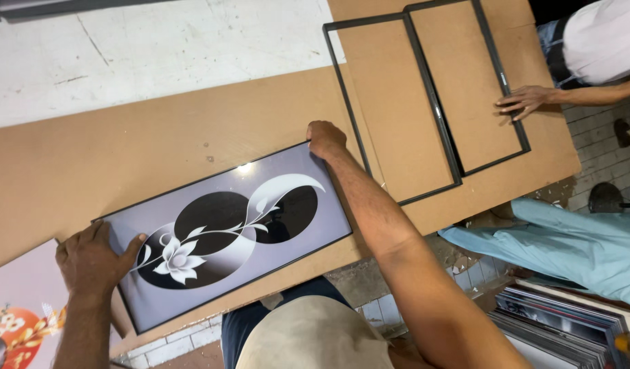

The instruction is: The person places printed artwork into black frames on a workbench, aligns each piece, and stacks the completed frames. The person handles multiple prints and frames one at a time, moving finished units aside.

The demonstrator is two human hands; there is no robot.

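A long framed picture [260,225] with a thin black frame lies flat on the brown board table [123,150]. It shows a white flower on black circles over a grey ground. My left hand [93,256] grips its near-left end, thumb on the glass. My right hand [325,139] holds its far-right corner with curled fingers.
Two bare black frames [431,102] lie side by side on the board at right; another person's hand [526,101] rests on the outer one. A colourful print [21,307] lies at lower left. A stack of pictures [567,335] stands at lower right by pale blue cloth [574,239].
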